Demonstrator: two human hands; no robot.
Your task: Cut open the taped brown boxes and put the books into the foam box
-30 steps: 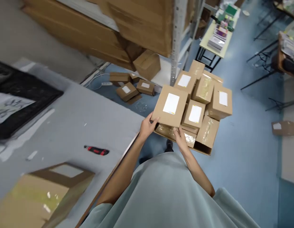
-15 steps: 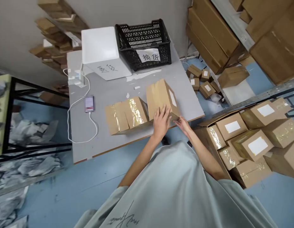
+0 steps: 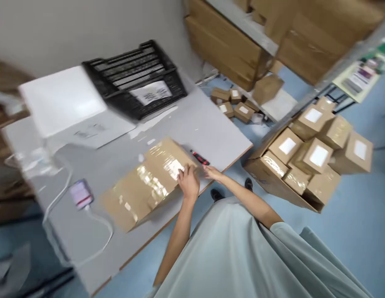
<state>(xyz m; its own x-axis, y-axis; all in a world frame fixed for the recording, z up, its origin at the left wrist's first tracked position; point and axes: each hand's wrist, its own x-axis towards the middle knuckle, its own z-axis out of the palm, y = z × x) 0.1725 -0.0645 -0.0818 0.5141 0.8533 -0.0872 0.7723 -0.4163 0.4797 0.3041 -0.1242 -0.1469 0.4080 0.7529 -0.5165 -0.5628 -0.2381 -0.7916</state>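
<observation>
Three taped cardboard boxes stand in a row on the grey table. My left hand [image 3: 189, 182] lies over the near right corner of the end cardboard box [image 3: 167, 155], fingers slightly apart on its top. Beside that box's right side is my right hand [image 3: 212, 173], with fingers stretched toward it; blur hides whether they touch it. A red and black utility knife [image 3: 199, 157] lies just beyond those fingertips. The neighbouring cardboard box [image 3: 148, 180] has shiny tape across its top.
A black crate [image 3: 142, 82] and a white box [image 3: 64, 101] stand at the table's back. A phone [image 3: 82, 193] on a white cable lies left. A large carton [image 3: 273, 188] heaped with small boxes sits on the floor at right, near shelving [image 3: 323, 82].
A labelled box came from the floor carton to the table and now stands at the row's right end, closer to the others. My right hand has moved slightly away from its lower edge.
</observation>
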